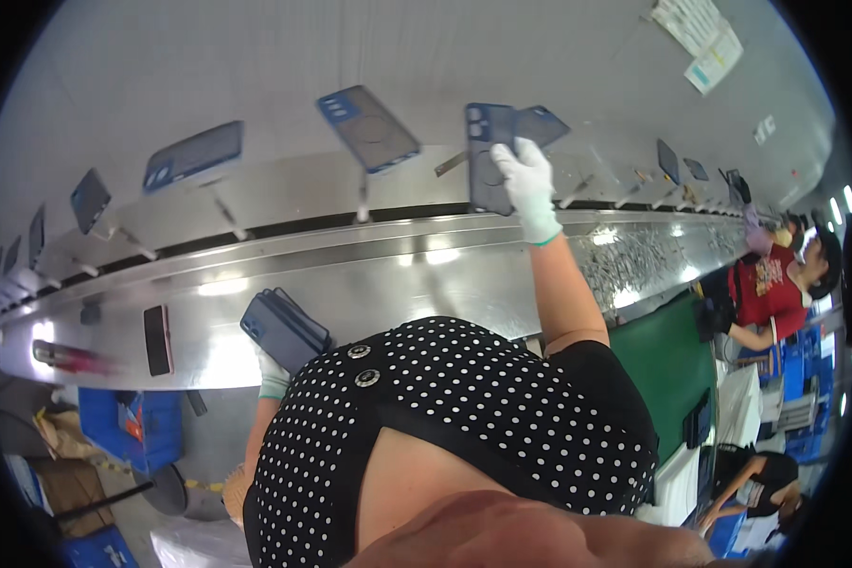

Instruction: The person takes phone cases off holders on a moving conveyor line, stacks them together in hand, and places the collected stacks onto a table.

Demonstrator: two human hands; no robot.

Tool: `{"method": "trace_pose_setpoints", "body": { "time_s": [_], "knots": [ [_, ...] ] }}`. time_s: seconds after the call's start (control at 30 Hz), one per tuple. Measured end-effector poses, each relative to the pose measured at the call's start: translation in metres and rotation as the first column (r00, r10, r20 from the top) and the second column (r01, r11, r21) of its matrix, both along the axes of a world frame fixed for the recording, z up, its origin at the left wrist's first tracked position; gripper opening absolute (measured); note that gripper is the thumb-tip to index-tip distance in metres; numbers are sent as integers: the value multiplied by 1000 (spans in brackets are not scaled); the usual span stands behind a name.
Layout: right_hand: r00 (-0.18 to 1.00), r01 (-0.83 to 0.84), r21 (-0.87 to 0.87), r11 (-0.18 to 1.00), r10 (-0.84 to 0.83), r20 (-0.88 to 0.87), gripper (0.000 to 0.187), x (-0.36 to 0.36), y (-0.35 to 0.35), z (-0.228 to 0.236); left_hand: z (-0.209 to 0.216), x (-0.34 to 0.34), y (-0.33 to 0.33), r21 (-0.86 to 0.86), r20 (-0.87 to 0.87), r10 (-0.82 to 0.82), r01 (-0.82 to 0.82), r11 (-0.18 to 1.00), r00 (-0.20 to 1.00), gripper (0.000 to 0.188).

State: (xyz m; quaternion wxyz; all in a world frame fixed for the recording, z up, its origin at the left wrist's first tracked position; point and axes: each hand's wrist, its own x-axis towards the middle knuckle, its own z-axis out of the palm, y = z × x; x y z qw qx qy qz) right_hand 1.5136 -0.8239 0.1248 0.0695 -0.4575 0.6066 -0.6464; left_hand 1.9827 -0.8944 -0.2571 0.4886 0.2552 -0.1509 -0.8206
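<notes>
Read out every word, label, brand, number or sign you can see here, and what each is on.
Nothing can be read.
White papers, upper right: print too small and blurred.
Red shirt on a person at the right: pale marking, too small to make out.
Phone case in the right hand: no readable text.

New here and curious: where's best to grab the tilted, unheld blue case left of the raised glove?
Take the case by its long upper-right edge, probably from the right: it's thin and slanted, that edge looks free, and a metal strip sits below.
</notes>
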Motion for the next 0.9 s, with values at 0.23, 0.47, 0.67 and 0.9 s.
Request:
{"method": "trace_pose_setpoints", "body": {
  "time_s": [0.23,0.47,0.67,0.9],
  "knots": [
    [861,502,-185,845,-508,16,40,-4,4,11,30,64,0,87,-39,89,-85,993,995,49],
    [796,-268,357,895,-3,605,38,-127,-2,52,38,108,-37,132,-63,93,-84,988,994,63],
    [996,-58,48,997,55,70,47,-47,-55,60,46,139,-45,123,-104,161,-148,981,981,63],
    [898,-378,54,924,351,265,65,221,-75,29,32,221,-84,123,-87,130,-119,985,988,62]
  ]
}}
